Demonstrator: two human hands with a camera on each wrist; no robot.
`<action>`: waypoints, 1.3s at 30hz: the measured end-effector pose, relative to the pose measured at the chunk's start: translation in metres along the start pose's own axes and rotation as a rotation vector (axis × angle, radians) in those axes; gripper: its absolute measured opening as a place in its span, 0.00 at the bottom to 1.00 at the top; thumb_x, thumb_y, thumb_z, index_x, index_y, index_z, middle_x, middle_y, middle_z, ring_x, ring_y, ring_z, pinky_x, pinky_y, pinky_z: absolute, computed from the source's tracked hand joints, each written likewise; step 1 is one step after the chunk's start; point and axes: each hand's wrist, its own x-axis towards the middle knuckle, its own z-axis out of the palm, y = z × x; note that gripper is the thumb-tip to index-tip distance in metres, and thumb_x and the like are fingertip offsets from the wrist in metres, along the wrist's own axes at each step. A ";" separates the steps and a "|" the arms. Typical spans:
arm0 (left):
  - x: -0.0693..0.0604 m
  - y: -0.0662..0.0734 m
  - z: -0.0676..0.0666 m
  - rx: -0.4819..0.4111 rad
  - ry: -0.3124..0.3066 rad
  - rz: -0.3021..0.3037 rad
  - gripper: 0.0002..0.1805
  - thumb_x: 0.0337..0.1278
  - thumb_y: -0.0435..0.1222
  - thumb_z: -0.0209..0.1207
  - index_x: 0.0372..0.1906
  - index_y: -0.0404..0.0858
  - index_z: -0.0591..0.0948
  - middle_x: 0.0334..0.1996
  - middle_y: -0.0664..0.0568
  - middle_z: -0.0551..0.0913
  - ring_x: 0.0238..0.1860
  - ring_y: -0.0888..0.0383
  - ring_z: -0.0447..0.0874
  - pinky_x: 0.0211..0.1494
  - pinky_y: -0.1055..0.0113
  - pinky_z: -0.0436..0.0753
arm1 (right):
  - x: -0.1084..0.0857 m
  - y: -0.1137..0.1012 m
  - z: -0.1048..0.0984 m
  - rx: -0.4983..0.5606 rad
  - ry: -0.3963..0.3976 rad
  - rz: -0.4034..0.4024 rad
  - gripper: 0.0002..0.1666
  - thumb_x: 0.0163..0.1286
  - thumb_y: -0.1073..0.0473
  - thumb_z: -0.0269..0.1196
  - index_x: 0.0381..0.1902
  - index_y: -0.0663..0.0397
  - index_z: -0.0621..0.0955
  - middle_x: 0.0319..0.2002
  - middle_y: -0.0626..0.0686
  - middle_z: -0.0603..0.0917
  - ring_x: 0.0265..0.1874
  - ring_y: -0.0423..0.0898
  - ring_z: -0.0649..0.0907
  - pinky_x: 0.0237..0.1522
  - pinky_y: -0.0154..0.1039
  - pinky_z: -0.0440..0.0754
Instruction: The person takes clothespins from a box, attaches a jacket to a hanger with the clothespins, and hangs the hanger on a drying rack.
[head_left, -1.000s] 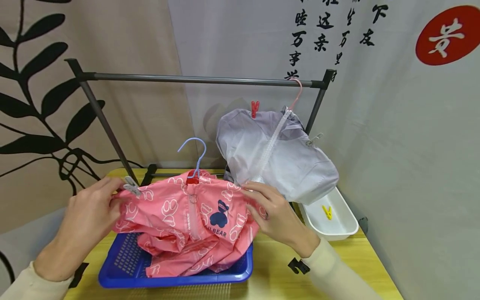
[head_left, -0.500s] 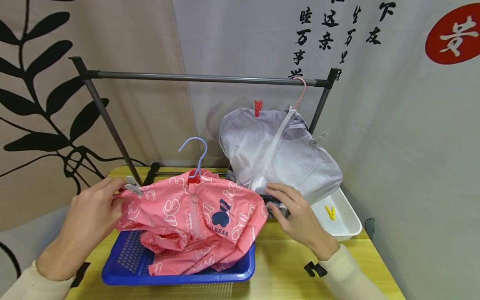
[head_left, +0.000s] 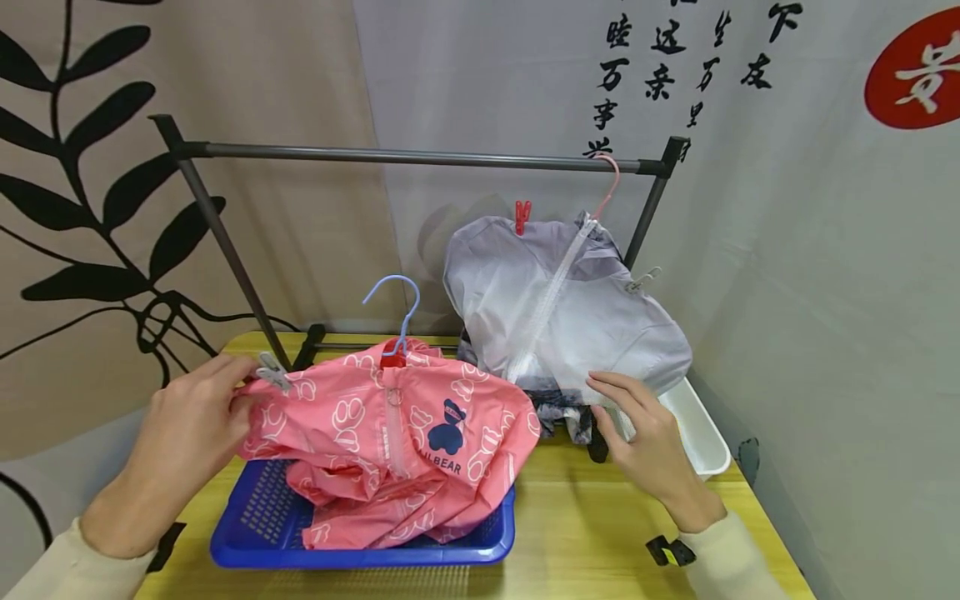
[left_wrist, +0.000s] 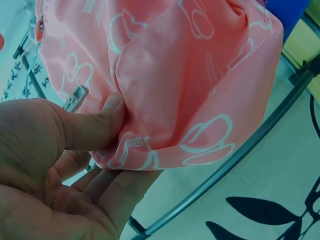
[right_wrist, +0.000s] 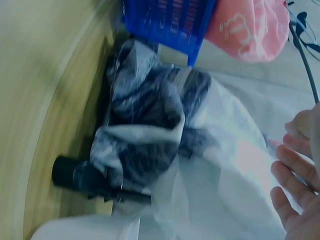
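A pink jacket (head_left: 480, 400) with white bear outlines lies bunched over a blue basket (head_left: 255, 508), a blue hanger (head_left: 410, 315) rising from its collar. My left hand (head_left: 183, 429) pinches its left edge between thumb and fingers, as the left wrist view confirms. Beside those fingers a grey clothespin (head_left: 272, 372) is clipped on the jacket. My right hand (head_left: 648, 442) holds nothing; its fingers are spread near the lower edge of a pale grey jacket (head_left: 600, 308), in front of a white tray (head_left: 705, 437). Whether the fingertips touch that jacket I cannot tell.
A dark metal rack (head_left: 405, 155) spans the back of the yellow wooden table (head_left: 570, 525). The grey jacket hangs from its right end on a pink hanger (head_left: 611, 187), with a red clothespin (head_left: 522, 217) and a pale clothespin (head_left: 643, 280) clipped on it.
My right hand has let go of the pink jacket's right side and moved right, to the white tray, now covering the yellow clothespin seen there. The left hand keeps its hold.
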 end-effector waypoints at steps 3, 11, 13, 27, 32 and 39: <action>0.000 0.000 0.000 -0.001 -0.002 0.000 0.19 0.51 0.17 0.79 0.49 0.27 0.90 0.41 0.30 0.92 0.28 0.36 0.91 0.32 0.34 0.92 | -0.004 0.008 -0.008 -0.024 0.034 0.010 0.27 0.69 0.75 0.74 0.66 0.63 0.91 0.62 0.63 0.93 0.59 0.62 0.91 0.77 0.18 0.74; 0.000 0.000 -0.001 0.001 -0.003 0.002 0.20 0.49 0.16 0.79 0.50 0.26 0.90 0.42 0.29 0.92 0.30 0.34 0.92 0.34 0.33 0.93 | -0.020 0.028 -0.029 -0.074 0.086 0.062 0.27 0.66 0.75 0.74 0.64 0.61 0.92 0.58 0.62 0.94 0.56 0.61 0.91 0.74 0.15 0.74; 0.000 0.001 -0.001 0.000 -0.009 -0.006 0.21 0.50 0.16 0.79 0.51 0.25 0.90 0.44 0.28 0.92 0.31 0.33 0.92 0.35 0.33 0.93 | -0.023 0.032 -0.034 -0.089 0.090 0.081 0.27 0.66 0.75 0.75 0.63 0.61 0.93 0.57 0.62 0.95 0.56 0.59 0.91 0.73 0.15 0.74; -0.001 0.000 -0.002 -0.004 -0.006 0.003 0.20 0.50 0.16 0.79 0.50 0.26 0.91 0.43 0.30 0.92 0.30 0.34 0.92 0.31 0.37 0.93 | -0.036 0.065 -0.060 -0.119 0.070 0.097 0.18 0.63 0.78 0.75 0.50 0.64 0.94 0.47 0.60 0.96 0.51 0.52 0.90 0.73 0.14 0.73; -0.001 0.000 -0.002 -0.005 -0.004 0.012 0.21 0.50 0.16 0.79 0.51 0.26 0.90 0.44 0.29 0.92 0.31 0.32 0.93 0.33 0.35 0.93 | -0.039 0.074 -0.069 -0.175 0.022 0.131 0.16 0.63 0.78 0.76 0.46 0.62 0.94 0.42 0.58 0.96 0.45 0.55 0.91 0.67 0.13 0.73; -0.002 0.000 -0.002 -0.007 -0.005 0.015 0.20 0.49 0.16 0.79 0.50 0.26 0.90 0.42 0.31 0.92 0.27 0.40 0.90 0.27 0.42 0.91 | -0.041 0.083 -0.077 -0.278 -0.036 0.128 0.12 0.63 0.77 0.76 0.42 0.62 0.94 0.38 0.56 0.97 0.34 0.60 0.93 0.44 0.31 0.83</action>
